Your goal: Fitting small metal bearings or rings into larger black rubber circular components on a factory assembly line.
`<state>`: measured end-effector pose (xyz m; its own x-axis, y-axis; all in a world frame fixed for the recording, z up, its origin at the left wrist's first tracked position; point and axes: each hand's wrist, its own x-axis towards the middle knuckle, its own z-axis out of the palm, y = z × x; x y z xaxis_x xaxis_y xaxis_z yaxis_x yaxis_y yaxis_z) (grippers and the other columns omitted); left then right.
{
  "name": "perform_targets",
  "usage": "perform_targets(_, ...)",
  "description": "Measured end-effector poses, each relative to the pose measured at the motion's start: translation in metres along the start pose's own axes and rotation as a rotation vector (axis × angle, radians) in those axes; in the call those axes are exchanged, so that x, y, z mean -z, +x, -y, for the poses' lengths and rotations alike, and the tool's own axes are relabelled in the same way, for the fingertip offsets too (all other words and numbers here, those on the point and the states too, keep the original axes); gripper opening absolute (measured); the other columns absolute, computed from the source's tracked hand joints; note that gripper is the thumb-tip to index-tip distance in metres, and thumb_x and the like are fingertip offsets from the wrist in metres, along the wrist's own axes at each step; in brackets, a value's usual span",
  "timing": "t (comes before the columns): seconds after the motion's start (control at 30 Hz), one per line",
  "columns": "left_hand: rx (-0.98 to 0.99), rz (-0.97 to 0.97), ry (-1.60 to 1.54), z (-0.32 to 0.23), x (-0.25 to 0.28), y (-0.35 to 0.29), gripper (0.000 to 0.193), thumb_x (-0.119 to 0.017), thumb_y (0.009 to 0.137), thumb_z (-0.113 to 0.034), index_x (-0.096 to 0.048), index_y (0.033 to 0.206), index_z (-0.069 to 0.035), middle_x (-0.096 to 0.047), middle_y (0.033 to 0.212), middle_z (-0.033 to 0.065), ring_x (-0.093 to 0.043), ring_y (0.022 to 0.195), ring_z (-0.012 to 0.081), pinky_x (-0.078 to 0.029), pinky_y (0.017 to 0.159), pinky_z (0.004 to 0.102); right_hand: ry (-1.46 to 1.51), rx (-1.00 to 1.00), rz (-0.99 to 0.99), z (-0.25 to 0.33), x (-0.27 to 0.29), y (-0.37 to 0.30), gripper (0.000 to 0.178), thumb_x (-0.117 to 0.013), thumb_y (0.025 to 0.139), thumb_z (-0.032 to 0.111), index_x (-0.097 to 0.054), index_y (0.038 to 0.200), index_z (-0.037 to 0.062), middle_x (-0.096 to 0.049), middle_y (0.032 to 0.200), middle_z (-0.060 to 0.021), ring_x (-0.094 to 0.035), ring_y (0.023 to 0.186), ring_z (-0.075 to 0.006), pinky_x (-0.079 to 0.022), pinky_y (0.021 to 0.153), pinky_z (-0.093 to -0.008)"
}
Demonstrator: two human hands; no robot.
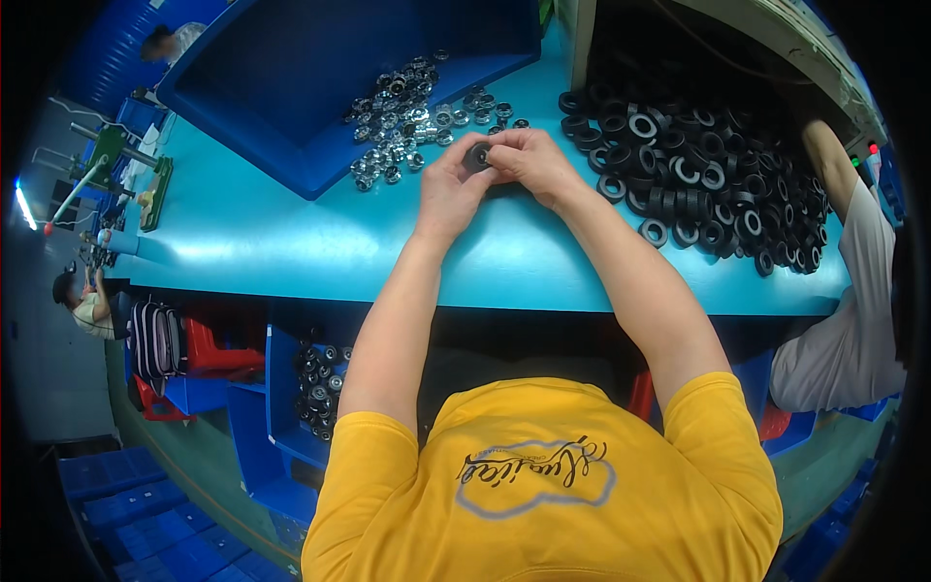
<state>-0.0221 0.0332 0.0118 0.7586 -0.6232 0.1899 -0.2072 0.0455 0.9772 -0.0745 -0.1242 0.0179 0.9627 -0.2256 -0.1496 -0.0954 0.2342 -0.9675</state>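
Head view: the left hand [448, 194] and the right hand [543, 170] meet over the turquoise table [291, 254], both engaged on one black round part [475, 158]. The left fingers curl around its left side; the right thumb and index finger pinch it at the opposite side (the remaining right fingertips are hidden, so their exact contact cannot be told). Two-handed support presumably keeps the part steady and lets the right thumb bear on its face. The part is located between the hands, just nearer the person than the loose shiny metal parts [398, 114]. These lie at the near edge of a blue bin [254, 107], some spread onto the table; a heap of black rings [713, 184] occupies the right side. Such placement likely keeps both supplies within short reach. In appearance, the held part is dark, thick-rimmed and circular, with a small bright spot near its centre; finer surface detail is too small to tell.
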Motion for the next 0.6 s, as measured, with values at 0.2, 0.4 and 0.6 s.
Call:
perform_targets(0.2, 0.017, -0.017, -0.022, 0.001, 0.001, 0.0, 0.046, -0.073, 0.09, -0.002, -0.063, 0.134, -0.01, -0.066, 0.078, -0.0024, -0.055, 0.059, 0.0025, -0.041, 0.048, 0.0187, 0.145, -0.035, 0.044, 0.002, 0.001, -0.005, 0.029, -0.064, 0.089, 0.005, -0.07, 0.114, -0.0096, -0.072, 0.102, -0.0151, -0.073, 0.089, -0.0184, -0.06, 0.087, -0.0315)
perform_targets(0.4, 0.168, 0.024, -0.075, -0.01, 0.009, 0.001, 0.058, -0.072, 0.092, -0.003, -0.053, 0.146, -0.011, -0.064, 0.076, -0.0009, -0.055, 0.058, 0.0047, -0.042, 0.044, 0.0193, 0.173, 0.003, 0.093, 0.005, 0.006, -0.004, 0.034, -0.07, 0.086, 0.005, -0.07, 0.118, -0.009, -0.073, 0.108, -0.017, -0.074, 0.094, -0.0207, -0.059, 0.093, -0.0322)
perform_targets(0.6, 0.196, 0.001, -0.006, -0.008, 0.003, 0.0, 0.058, -0.069, 0.093, -0.002, -0.052, 0.147, -0.011, -0.064, 0.076, -0.0009, -0.055, 0.058, 0.0048, -0.04, 0.045, 0.0192, -0.004, -0.019, 0.058, 0.009, 0.006, -0.004, 0.039, -0.071, 0.084, 0.004, -0.068, 0.121, -0.0076, -0.073, 0.106, -0.0134, -0.073, 0.09, -0.017, -0.06, 0.086, -0.0281)
